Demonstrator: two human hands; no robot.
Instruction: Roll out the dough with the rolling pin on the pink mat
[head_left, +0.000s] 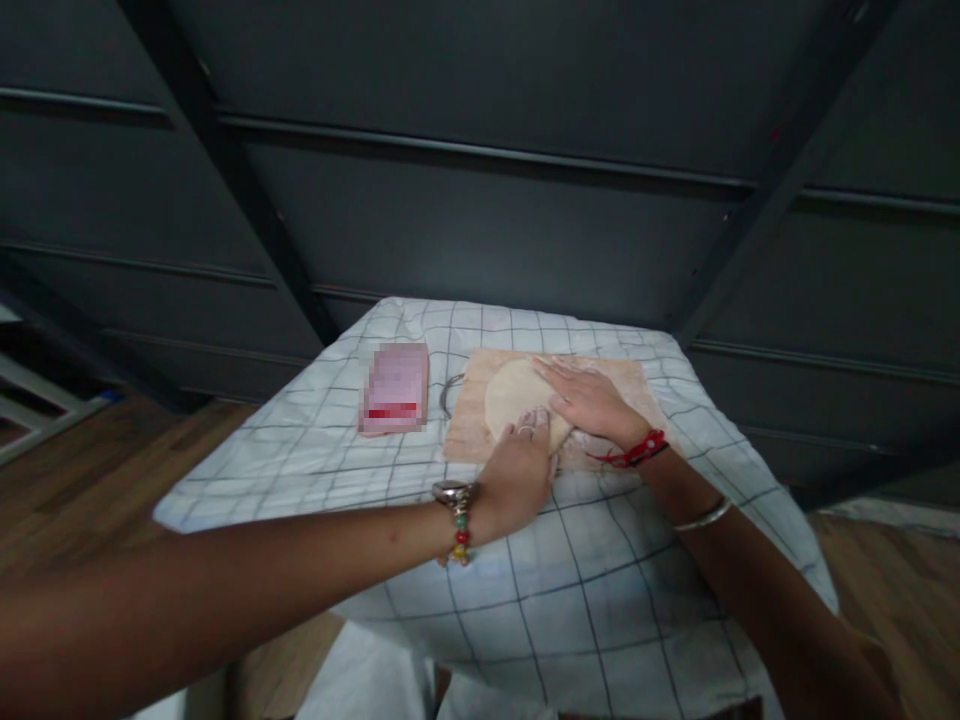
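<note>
A flat, round sheet of dough (510, 392) lies on a floured wooden board (463, 428). Across the dough's right side rests my right hand (596, 402), fingers stretched out flat and pointing left. My left hand (525, 468) presses on the near edge of the dough, its fingers laid forward and the thumb a little apart; a ring shows on one finger. Both hands are open, touching the dough without gripping it. Part of the dough's right and near edge is hidden under them.
A white checked cloth (315, 470) covers the table. Left of the board lies a pink rectangular item (397, 385), its print blurred out. A thin dark curved piece (445, 398) sits against the board's left edge. A dark panelled wall (480, 220) rises directly behind the table.
</note>
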